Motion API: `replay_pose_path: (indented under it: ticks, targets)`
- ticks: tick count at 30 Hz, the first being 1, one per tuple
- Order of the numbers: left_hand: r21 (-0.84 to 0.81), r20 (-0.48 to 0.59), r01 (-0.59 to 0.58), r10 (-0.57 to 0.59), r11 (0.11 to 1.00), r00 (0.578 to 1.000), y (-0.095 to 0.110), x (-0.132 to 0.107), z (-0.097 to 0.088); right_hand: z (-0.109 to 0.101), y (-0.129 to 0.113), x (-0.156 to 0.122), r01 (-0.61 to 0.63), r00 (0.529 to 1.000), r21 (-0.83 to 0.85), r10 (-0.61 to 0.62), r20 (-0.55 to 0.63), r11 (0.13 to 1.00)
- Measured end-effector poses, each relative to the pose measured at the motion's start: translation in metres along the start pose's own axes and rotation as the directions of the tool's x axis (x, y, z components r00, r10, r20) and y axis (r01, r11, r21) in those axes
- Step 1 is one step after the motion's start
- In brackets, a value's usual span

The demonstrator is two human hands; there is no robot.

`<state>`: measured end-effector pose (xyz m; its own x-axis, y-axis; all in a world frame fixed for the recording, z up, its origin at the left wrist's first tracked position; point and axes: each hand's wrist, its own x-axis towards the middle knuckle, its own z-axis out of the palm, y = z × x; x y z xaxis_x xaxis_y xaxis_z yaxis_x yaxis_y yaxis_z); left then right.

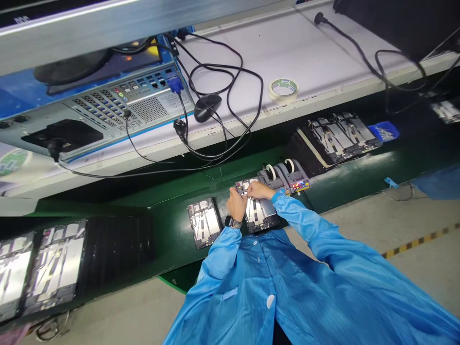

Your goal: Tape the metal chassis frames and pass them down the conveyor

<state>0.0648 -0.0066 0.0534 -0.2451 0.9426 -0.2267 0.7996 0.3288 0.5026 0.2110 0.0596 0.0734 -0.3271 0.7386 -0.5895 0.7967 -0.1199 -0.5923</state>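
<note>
An open tablet chassis (259, 212) with silver shielding lies on the green belt (172, 225) straight in front of me. My left hand (236, 203) rests on its left edge with curled fingers, a watch on the wrist. My right hand (258, 190) is at the chassis' top edge, fingers pinched together on something too small to make out. A second open chassis (203, 222) lies just left of it, untouched. Both arms wear blue sleeves.
Two tape dispensers (287, 175) stand just behind the chassis. A stack of chassis (338, 136) sits further right, more at the far left (39, 268). On the shelf above: a computer case (118, 103), a mouse (207, 106), cables and a tape roll (283, 88).
</note>
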Motion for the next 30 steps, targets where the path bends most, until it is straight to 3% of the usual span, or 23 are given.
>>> replay_pose_path:
  ticks: [4, 8, 10, 12, 14, 15, 18, 20, 22, 30]
  targets:
    - [-0.248, 0.065, 0.047, -0.032, 0.967, 0.997, -0.019, 0.012, 0.005, -0.004, -0.001, -0.004, -0.033, 0.999, -0.027, 0.033, 0.016, 0.999]
    - [-0.574, 0.235, 0.225, -0.106, 0.787, 0.966, -0.042, 0.021, 0.007, -0.009, 0.006, -0.007, -0.036, 0.999, 0.035, 0.036, -0.001, 0.999]
    - [-0.588, 0.144, 0.156, -0.087, 0.794, 0.986, -0.045, 0.013, 0.005, -0.01, 0.012, -0.007, -0.013, 1.0, 0.105, 0.014, -0.013, 0.994]
    - [-0.473, -0.105, -0.066, 0.018, 0.879, 0.994, -0.043, -0.004, 0.001, -0.01, 0.02, -0.008, 0.012, 1.0, 0.174, -0.007, -0.03, 0.985]
    - [-0.268, -0.26, -0.316, 0.247, 0.91, 0.933, -0.036, -0.029, -0.003, -0.01, 0.028, -0.009, 0.021, 0.999, 0.243, -0.009, -0.05, 0.97]
    - [-0.175, -0.246, -0.424, 0.377, 0.889, 0.893, -0.032, -0.041, -0.004, -0.009, 0.032, -0.01, 0.018, 0.998, 0.276, -0.001, -0.061, 0.961]
    - [0.014, -0.021, -0.638, 0.638, 0.77, 0.77, -0.021, -0.072, -0.003, -0.007, 0.04, -0.013, -0.008, 0.995, 0.346, 0.044, -0.094, 0.938]
    - [0.108, 0.105, -0.687, 0.679, 0.718, 0.726, -0.015, -0.083, 0.003, -0.004, 0.044, -0.014, -0.02, 0.991, 0.364, 0.066, -0.113, 0.931]
    - [0.184, 0.168, -0.686, 0.665, 0.704, 0.727, -0.012, -0.087, 0.009, -0.001, 0.047, -0.015, -0.026, 0.988, 0.375, 0.081, -0.132, 0.927]
    - [0.28, 0.187, -0.654, 0.629, 0.703, 0.755, -0.002, -0.087, 0.015, 0.006, 0.049, -0.016, -0.048, 0.966, 0.351, 0.133, -0.221, 0.935]
